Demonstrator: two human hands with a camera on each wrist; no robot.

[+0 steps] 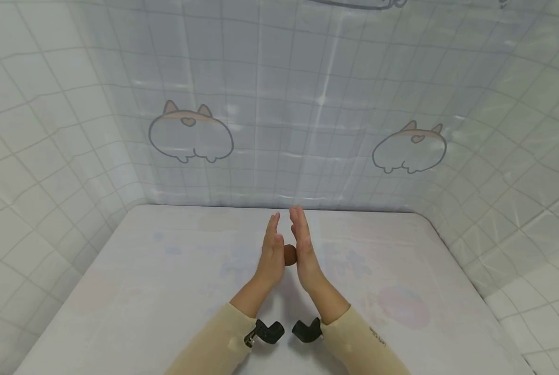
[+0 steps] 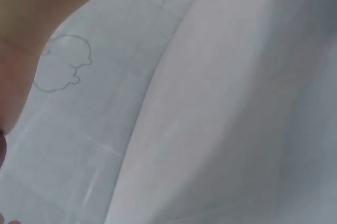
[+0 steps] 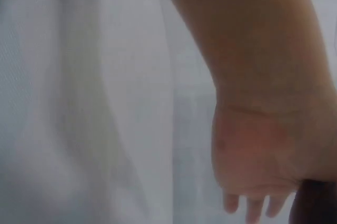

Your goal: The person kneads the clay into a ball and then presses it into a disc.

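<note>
A small round brown ball [image 1: 290, 255] sits between the two palms in the head view. My left hand [image 1: 272, 260] lies along its left side with fingers straight and pointing forward. From the right, my right hand [image 1: 306, 258] faces it, palm inward and fingers extended. The fingertips of the two hands stand slightly apart. In the right wrist view the right palm [image 3: 255, 148] shows with its fingers stretched away, and part of the dark brown ball [image 3: 314, 205] appears at the lower right corner. The left wrist view catches only the edge of the left wrist [image 2: 16, 71].
Beneath the hands is a white table [image 1: 166, 281] with faint pastel prints. A pale grid-patterned curtain [image 1: 298, 104] with cartoon animal outlines rises behind it and along both sides. Dark wrist-camera mounts [image 1: 270, 332] stick out from the beige sleeves [image 1: 218, 341].
</note>
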